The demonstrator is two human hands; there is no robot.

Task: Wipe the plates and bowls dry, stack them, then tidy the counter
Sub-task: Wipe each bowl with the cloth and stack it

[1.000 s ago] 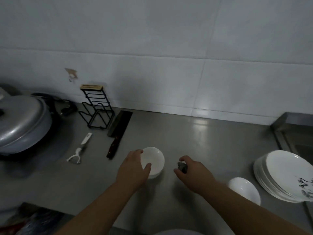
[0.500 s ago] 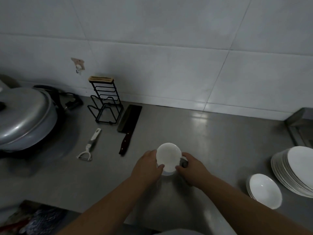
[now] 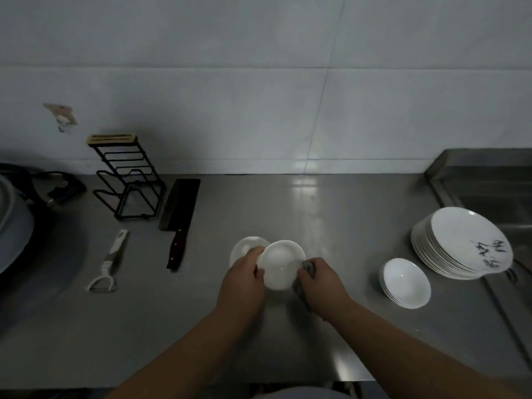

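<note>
My left hand [image 3: 243, 279] grips the left rim of a small white bowl [image 3: 280, 264], lifted and tilted toward me above the steel counter [image 3: 331, 214]. My right hand [image 3: 322, 280] holds a grey cloth [image 3: 307, 267] bunched against the bowl's right edge. Just behind my left hand sits another small white bowl [image 3: 244, 247], partly hidden. To the right stands a short stack of white bowls [image 3: 406, 279], and beyond it a tall stack of white plates [image 3: 463, 243] with dark brush marks on the top one.
A cleaver [image 3: 180, 217] and a white peeler [image 3: 110, 262] lie at the left. A black wire rack [image 3: 126, 180] stands by the wall. A lidded pan [image 3: 11, 226] fills the far left. A sink [image 3: 495, 191] lies at the right.
My left hand lifted a bowl off the counter and brought it to the cloth in my right hand. A second bowl now shows behind it. The camera tipped further down.
</note>
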